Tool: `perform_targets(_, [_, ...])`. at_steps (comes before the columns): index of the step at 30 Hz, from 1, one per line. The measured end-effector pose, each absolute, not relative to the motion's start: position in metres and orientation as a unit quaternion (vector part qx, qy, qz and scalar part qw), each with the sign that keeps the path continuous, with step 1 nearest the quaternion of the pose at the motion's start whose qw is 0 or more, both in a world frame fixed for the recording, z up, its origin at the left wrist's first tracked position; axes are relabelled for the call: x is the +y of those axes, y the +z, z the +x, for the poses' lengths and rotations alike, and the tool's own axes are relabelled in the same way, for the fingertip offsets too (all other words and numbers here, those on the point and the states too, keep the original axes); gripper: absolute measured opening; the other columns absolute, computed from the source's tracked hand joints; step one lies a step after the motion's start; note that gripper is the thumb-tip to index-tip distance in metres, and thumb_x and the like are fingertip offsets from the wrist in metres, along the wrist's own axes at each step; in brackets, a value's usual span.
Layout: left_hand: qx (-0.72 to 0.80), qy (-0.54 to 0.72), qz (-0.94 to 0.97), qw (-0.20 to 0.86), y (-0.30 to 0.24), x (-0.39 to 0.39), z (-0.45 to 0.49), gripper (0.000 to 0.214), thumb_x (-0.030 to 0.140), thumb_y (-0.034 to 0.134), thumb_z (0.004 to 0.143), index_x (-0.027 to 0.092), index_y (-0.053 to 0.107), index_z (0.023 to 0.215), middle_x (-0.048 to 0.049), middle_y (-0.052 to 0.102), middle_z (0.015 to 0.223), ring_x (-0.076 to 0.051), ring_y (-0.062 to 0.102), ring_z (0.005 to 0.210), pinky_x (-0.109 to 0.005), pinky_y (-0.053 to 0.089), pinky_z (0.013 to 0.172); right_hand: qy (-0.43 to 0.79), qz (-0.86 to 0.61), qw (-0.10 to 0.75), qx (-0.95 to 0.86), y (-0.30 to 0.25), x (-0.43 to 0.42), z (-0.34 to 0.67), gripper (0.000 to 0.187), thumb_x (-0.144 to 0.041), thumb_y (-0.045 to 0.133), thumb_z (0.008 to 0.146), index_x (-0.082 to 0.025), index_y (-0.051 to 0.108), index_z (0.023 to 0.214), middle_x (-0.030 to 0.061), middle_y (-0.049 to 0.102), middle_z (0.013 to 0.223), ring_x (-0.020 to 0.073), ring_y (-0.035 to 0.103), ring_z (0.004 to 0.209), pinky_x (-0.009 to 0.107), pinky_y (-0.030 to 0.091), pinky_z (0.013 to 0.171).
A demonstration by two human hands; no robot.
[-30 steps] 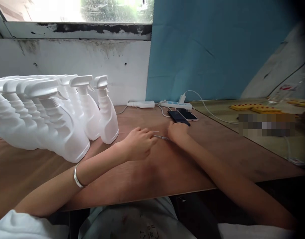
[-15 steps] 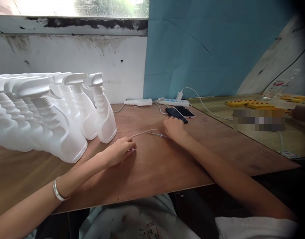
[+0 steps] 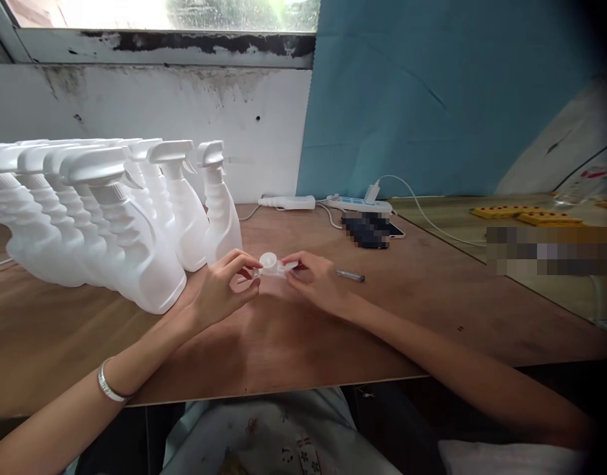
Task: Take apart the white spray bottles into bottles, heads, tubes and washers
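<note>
Between a person's bare hands, we see a small white plastic fitting with a round collar (image 3: 268, 262), collar up. The right hand (image 3: 290, 267) pinches its near end between thumb and fingers, presumably to steady it. The left hand (image 3: 257, 274) curls at the collar, thumb and fingertips slightly apart; we cannot tell whether it grips anything. Just right of the right hand, a slim silvery-grey tool (image 3: 351, 275) lies on the brown wooden surface (image 3: 293, 349), likely parked within reach; left of the left hand, white plastic spray bottles (image 3: 155, 277) stand upright, seemingly grouped to leave working room.
</note>
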State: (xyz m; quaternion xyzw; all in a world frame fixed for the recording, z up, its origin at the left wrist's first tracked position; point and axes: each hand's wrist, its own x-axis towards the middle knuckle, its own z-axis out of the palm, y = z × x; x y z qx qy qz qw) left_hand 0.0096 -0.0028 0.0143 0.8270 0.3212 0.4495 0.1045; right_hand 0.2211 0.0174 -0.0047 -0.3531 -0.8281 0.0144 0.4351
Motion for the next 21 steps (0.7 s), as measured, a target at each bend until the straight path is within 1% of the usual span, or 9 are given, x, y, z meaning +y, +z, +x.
perform_targets(4, [0.309, 0.44, 0.838, 0.093, 0.011, -0.004, 0.009, 0.016, 0.01, 0.056, 0.074, 0.016, 0.057, 0.088, -0.003, 0.057, 0.086, -0.01, 0.056, 0.069, -0.023, 0.049, 0.065, 0.097, -0.31, 0.408, -0.853, -0.01, 0.003, 0.21, 0.015, -0.016, 0.052, 0.079, -0.018, 0.058, 0.093, 0.004, 0.066, 0.088, 0.0144, 0.062, 0.073, 0.028, 0.051, 0.07])
perform_targets(7, [0.325, 0.425, 0.839, 0.095, 0.012, -0.005, 0.009, 0.013, 0.009, 0.056, 0.074, 0.016, 0.057, 0.085, -0.0032, 0.058, 0.087, -0.011, 0.056, 0.073, -0.023, 0.048, 0.067, 0.127, -0.313, 0.412, -0.846, -0.011, 0.002, 0.21, 0.015, -0.015, 0.053, 0.078, -0.018, 0.058, 0.092, 0.0048, 0.066, 0.089, 0.0152, 0.062, 0.076, 0.029, 0.052, 0.071])
perform_targets(12, [0.338, 0.411, 0.839, 0.112, 0.015, -0.005, 0.008, 0.004, 0.014, 0.056, 0.078, 0.017, 0.059, 0.079, -0.0041, 0.059, 0.089, -0.013, 0.058, 0.079, -0.024, 0.048, 0.07, 0.131, -0.301, 0.416, -0.848, -0.015, 0.008, 0.214, 0.012, -0.015, 0.053, 0.077, -0.018, 0.057, 0.088, 0.0042, 0.066, 0.086, 0.0153, 0.061, 0.076, 0.03, 0.052, 0.071])
perform_targets(15, [0.341, 0.407, 0.836, 0.138, 0.013, -0.004, 0.007, 0.006, 0.019, 0.057, 0.08, 0.017, 0.062, 0.076, -0.004, 0.06, 0.089, -0.013, 0.058, 0.078, -0.025, 0.047, 0.071, 0.134, -0.288, 0.409, -0.856, -0.017, 0.012, 0.216, 0.011, -0.015, 0.052, 0.077, -0.019, 0.056, 0.086, 0.0036, 0.065, 0.087, 0.0146, 0.061, 0.076, 0.029, 0.052, 0.07])
perform_targets(18, [0.332, 0.4, 0.839, 0.161, 0.008, -0.001, 0.006, 0.006, 0.021, 0.059, 0.08, 0.018, 0.065, 0.077, -0.0034, 0.061, 0.088, -0.013, 0.059, 0.078, -0.026, 0.047, 0.072, 0.133, -0.275, 0.397, -0.865, -0.019, 0.014, 0.217, 0.01, -0.014, 0.052, 0.076, -0.019, 0.055, 0.085, 0.0032, 0.065, 0.085, 0.0145, 0.061, 0.075, 0.029, 0.051, 0.07])
perform_targets(21, [0.309, 0.392, 0.852, 0.159, 0.001, 0.002, 0.005, 0.007, 0.023, 0.06, 0.08, 0.021, 0.066, 0.079, -0.003, 0.06, 0.089, -0.013, 0.058, 0.08, -0.027, 0.047, 0.074, 0.139, -0.263, 0.379, -0.876, -0.019, 0.015, 0.218, 0.008, -0.014, 0.052, 0.077, -0.019, 0.054, 0.082, 0.0026, 0.064, 0.084, 0.0143, 0.06, 0.075, 0.029, 0.049, 0.071])
